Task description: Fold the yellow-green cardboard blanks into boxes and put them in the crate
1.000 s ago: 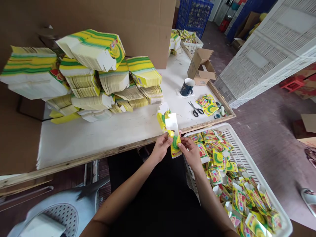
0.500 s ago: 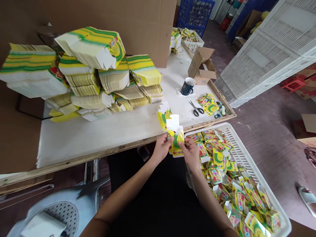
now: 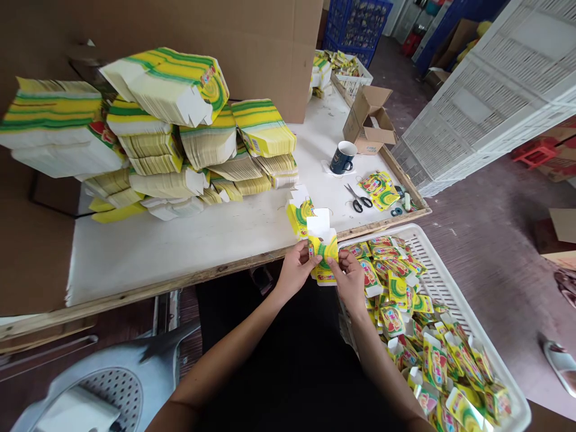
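Both my hands hold a small yellow-green carton just in front of the table's near edge. My left hand pinches its left side, my right hand grips its right side. The carton's white top flap stands open upward. A short stack of flat cartons lies on the white table right behind it. To my right a white slatted tray holds several folded cartons.
Big bundles of flat cartons are piled at the table's back left against a cardboard sheet. A dark mug, scissors, an open brown box and white crates stand to the right. A grey stool sits lower left.
The carton has been pushed from a flat shape into an open box and shifted slightly right between my hands. My hands stay in the same spot.
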Motion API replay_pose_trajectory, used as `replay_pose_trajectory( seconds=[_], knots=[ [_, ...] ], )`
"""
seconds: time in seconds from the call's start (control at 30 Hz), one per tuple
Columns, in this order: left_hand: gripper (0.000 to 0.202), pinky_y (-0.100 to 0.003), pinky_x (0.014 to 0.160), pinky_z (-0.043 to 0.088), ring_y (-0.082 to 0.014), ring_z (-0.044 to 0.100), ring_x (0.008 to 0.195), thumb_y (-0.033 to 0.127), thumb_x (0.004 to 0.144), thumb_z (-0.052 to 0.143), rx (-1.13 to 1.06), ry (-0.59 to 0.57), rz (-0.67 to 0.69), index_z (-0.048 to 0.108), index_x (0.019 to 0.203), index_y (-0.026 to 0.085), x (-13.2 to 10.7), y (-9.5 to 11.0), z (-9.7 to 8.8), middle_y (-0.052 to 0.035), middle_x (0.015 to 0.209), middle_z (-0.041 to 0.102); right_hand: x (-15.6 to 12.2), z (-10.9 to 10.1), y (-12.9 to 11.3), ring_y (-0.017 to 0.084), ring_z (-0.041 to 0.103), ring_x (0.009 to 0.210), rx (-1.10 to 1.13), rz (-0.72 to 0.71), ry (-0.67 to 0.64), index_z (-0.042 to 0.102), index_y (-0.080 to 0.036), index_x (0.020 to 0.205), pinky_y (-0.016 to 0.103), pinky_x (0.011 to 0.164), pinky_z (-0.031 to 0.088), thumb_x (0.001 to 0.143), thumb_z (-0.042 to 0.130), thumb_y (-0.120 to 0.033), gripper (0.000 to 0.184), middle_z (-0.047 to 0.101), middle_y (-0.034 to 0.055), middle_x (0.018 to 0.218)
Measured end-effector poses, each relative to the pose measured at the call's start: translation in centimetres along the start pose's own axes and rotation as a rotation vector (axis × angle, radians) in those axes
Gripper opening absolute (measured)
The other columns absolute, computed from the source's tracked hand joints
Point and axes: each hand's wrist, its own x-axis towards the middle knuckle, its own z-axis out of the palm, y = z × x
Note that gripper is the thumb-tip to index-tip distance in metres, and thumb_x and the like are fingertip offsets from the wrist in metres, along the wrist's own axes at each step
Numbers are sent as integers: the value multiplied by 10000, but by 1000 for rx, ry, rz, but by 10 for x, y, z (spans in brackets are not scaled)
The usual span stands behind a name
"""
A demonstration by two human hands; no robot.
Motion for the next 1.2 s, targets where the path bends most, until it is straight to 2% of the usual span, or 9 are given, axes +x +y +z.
replay_pose_trajectory(
  seconds=[0.37, 0.53, 0.67, 0.77, 0.83, 0.9, 1.03, 1.1, 1.2],
  knots=[
    [517, -451, 931, 588, -288, 754, 962, 404, 752, 815, 79, -29, -31, 635, 1159, 140, -1, 1, -2, -126, 1060, 778, 1, -5, 2, 150, 536, 607, -248, -133, 28, 603, -213, 811, 290, 588, 419, 835, 729, -491, 306, 624, 1, 696],
    [664, -406, 884, 581, -252, 750, 925, 408, 786, 796, 44, -23, -11, 442, 1297, 177, -3, -2, -1, -111, 1028, 764, 3, -9, 10, 141, 501, 587, -285, -141, 14, 613, -214, 840, 287, 564, 420, 843, 730, -507, 315, 599, -8, 690],
    [697, -355, 838, 569, -224, 745, 912, 430, 862, 740, 20, -74, 33, 284, 1344, 217, -7, 1, -1, -84, 1008, 751, 5, -12, 11, 159, 581, 682, -208, -185, -33, 627, -208, 1028, 309, 629, 488, 895, 685, -491, 318, 687, 58, 927],
    [724, -352, 847, 559, -230, 735, 951, 454, 881, 723, 39, -144, 53, 269, 1397, 226, -9, 7, -1, -96, 1076, 733, 8, -18, 6, 168, 625, 794, -185, -272, -80, 637, -226, 1099, 338, 706, 528, 932, 648, -462, 289, 645, 116, 1255],
    [712, -350, 862, 553, -237, 726, 994, 457, 878, 727, 55, -191, 51, 316, 1412, 226, -9, 10, -2, -108, 1129, 719, 11, -24, 2, 180, 639, 865, -192, -300, -121, 654, -236, 1087, 346, 743, 535, 931, 658, -443, 260, 600, 114, 1352],
    [644, -338, 865, 548, -243, 717, 1027, 451, 867, 742, 55, -239, 36, 405, 1365, 219, -8, 12, -3, -113, 1152, 714, 15, -29, 0, 178, 631, 862, -187, -291, -167, 658, -243, 1117, 338, 732, 526, 920, 679, -436, 277, 611, 100, 1316],
    [545, -331, 852, 543, -232, 730, 961, 429, 829, 788, -1, -321, -35, 490, 1228, 209, -8, 13, -6, -94, 1075, 737, 20, -39, -2, 149, 546, 703, -122, -208, -315, 618, -261, 1223, 291, 627, 448, 951, 643, -451, 333, 640, 23, 935],
    [548, -329, 823, 542, -223, 738, 892, 413, 812, 807, -35, -371, -89, 481, 1206, 215, -9, 13, -7, -73, 1001, 748, 22, -42, -3, 147, 518, 676, -120, -184, -353, 656, -248, 1133, 278, 603, 411, 969, 612, -474, 283, 607, 6, 832],
    [561, -321, 796, 535, -216, 738, 848, 386, 787, 832, -74, -421, -145, 470, 1184, 224, -10, 11, -8, -54, 957, 752, 23, -43, -8, 151, 529, 683, -150, -201, -320, 699, -220, 934, 280, 605, 400, 972, 589, -516, 318, 628, 23, 826]
  ],
)
